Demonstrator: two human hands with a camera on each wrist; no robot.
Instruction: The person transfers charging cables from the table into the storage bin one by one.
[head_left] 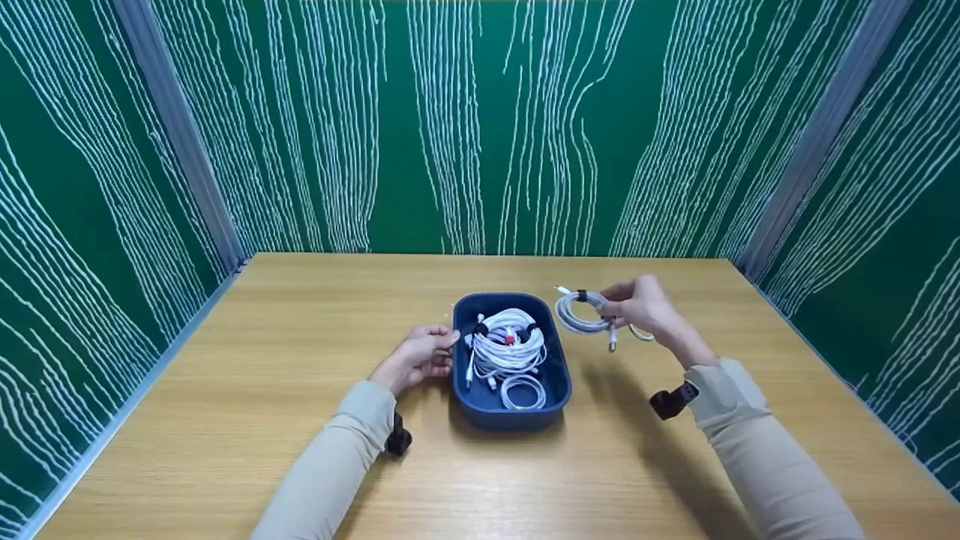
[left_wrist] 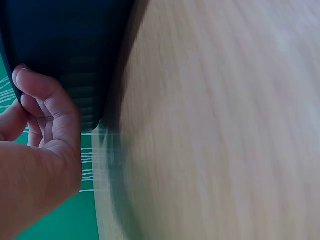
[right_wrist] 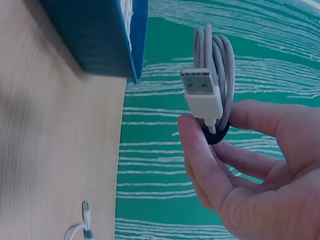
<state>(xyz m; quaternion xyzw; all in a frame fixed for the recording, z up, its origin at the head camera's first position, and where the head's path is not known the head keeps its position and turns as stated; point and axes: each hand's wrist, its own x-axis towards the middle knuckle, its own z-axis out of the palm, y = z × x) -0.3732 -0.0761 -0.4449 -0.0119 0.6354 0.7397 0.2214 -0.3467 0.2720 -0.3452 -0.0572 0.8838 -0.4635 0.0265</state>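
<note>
In the head view my right hand (head_left: 641, 307) holds up a coiled grey USB cable (head_left: 571, 324) bound with a black strap, to the right of a dark blue bin (head_left: 510, 421). The right wrist view has thumb and fingertips pinching this coil (right_wrist: 229, 65) at its strap, its flat USB plug (right_wrist: 202, 95) facing the camera. At the bin's left side, my left hand (head_left: 421, 354) grips the rim, fingers curled against the outer wall (left_wrist: 75, 60). Inside the bin lie a large bundle of white cables (head_left: 510, 349) with black straps and a smaller grey coil (head_left: 523, 392).
Another cable end (head_left: 642, 334) shows on the table just past my right hand, its plug (right_wrist: 86, 212) visible low in the right wrist view. The wooden table (head_left: 285, 360) is enclosed by green walls (head_left: 510, 135) with white wavy lines.
</note>
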